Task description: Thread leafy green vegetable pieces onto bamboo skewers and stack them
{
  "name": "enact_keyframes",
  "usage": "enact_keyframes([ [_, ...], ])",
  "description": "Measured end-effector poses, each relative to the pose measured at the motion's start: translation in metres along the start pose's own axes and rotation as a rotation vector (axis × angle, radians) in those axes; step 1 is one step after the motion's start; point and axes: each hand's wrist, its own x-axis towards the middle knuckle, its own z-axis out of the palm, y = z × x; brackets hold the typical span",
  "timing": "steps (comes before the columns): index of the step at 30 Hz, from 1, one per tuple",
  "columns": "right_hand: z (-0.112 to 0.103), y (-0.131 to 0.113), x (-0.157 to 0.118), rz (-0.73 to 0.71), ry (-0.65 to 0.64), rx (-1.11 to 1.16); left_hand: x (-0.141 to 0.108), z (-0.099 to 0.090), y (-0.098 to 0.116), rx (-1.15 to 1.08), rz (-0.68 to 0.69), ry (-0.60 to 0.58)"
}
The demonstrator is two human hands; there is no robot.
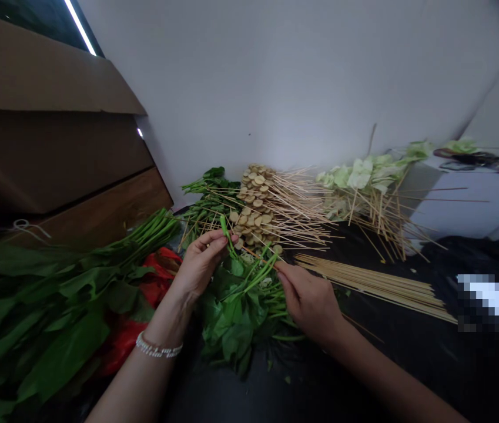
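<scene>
left hand [203,258] pinching a green stem [224,224], right hand [313,299] gripping a skewer [253,253], leafy greens [235,317] just below both grips.

From where I stand, a plain, pale grey wall [267,82] rises behind everything, softly lit near its middle and dimmer at the edges. To the left a big cardboard box [55,153] sits above a brown wood-coloured panel [112,202]; beyond it, a dark pane [20,17] is edged by a bright white strip of light [80,28]. The black surface [231,399] below is too dim to identify.
</scene>
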Motion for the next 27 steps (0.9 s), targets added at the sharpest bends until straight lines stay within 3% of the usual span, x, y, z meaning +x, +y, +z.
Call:
enact_keyframes([
  [16, -0.0009, 0.0012, 0.0000, 0.025, -0.019, 0.007, -0.0020, 0.0023, -0.0097, 0.185, 0.040, -0.008],
  [27, -0.0017, 0.0010, 0.0006, 0.023, -0.015, 0.016, -0.0032, 0.0025, -0.0091, 0.138, 0.028, -0.022],
])
